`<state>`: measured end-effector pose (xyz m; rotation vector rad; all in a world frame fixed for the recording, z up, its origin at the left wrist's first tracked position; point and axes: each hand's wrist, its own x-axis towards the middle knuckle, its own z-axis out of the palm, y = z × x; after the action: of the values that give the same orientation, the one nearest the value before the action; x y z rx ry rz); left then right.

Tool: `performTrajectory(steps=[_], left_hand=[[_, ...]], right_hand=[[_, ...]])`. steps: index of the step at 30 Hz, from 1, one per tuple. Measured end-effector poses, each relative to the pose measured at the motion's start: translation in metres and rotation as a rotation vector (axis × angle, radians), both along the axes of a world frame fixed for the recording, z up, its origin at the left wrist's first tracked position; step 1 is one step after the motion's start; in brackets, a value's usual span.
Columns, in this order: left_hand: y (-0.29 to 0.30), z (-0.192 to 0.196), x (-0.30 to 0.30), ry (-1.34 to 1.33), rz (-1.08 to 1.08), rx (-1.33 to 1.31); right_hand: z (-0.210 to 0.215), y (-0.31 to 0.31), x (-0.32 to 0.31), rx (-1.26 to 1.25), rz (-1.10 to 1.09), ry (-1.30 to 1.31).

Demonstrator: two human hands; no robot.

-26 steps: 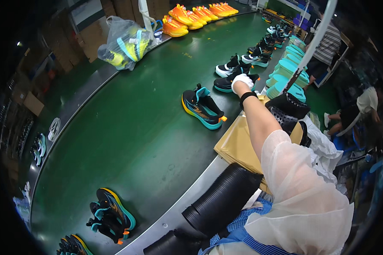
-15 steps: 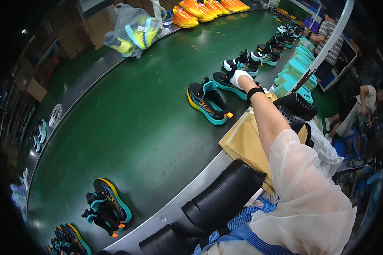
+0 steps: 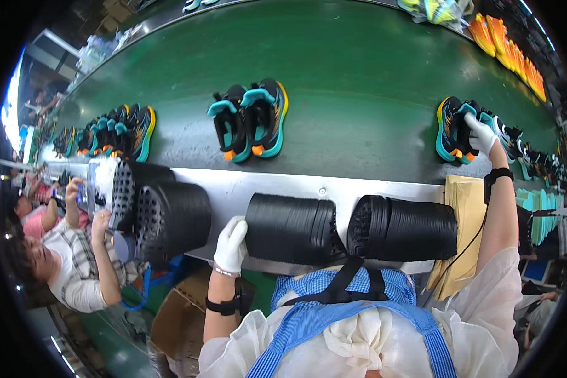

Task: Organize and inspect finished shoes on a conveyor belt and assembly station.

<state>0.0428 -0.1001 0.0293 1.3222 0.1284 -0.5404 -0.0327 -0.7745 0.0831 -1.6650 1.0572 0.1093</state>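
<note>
My right hand [image 3: 481, 135], in a white glove, reaches out over the green table at the right. Its fingers are closed on one of a pair of black running shoes [image 3: 448, 129] with teal linings, standing side by side. My left hand [image 3: 231, 244], also gloved in white, is at the left end of a stack of nested black ribbed pieces [image 3: 290, 228]. Its fingers close against the end piece; the thumb's grip is partly hidden. A second black stack [image 3: 416, 228] lies just right of it. Further up the table, between my hands, stands another pair of black and teal shoes [image 3: 268, 120].
Tan paper sheets [image 3: 458, 239] lie by the right stack. Upright black perforated stacks [image 3: 173, 220] stand at the left, near a seated co-worker [image 3: 85, 271]. Rows of shoes [image 3: 129, 132] line both sides; orange shoes [image 3: 504, 44] stand far right. A cardboard box [image 3: 179, 315] sits below.
The view has swung left, bringing my left hand and the co-worker into sight. My right hand is still at the shoes, and the two shoes there now stand closer together.
</note>
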Motion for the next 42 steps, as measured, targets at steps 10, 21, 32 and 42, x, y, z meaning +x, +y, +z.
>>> performTrajectory(steps=[10,21,32,42], left_hand=[[-0.014,-0.008,-0.002,-0.074,-0.019,0.202],[-0.043,-0.010,0.018,0.061,-0.427,-0.134],[-0.078,0.032,0.046,-0.209,-0.419,-0.206],[-0.045,0.055,0.046,-0.427,-0.167,-0.189]], right_hand=[[-0.003,0.123,0.060,-0.840,0.476,0.388],[-0.005,0.336,0.061,-1.109,0.921,-1.221],[-0.044,0.465,0.053,-0.848,1.310,-1.057],[0.031,0.462,0.033,-0.643,1.246,-0.851]])
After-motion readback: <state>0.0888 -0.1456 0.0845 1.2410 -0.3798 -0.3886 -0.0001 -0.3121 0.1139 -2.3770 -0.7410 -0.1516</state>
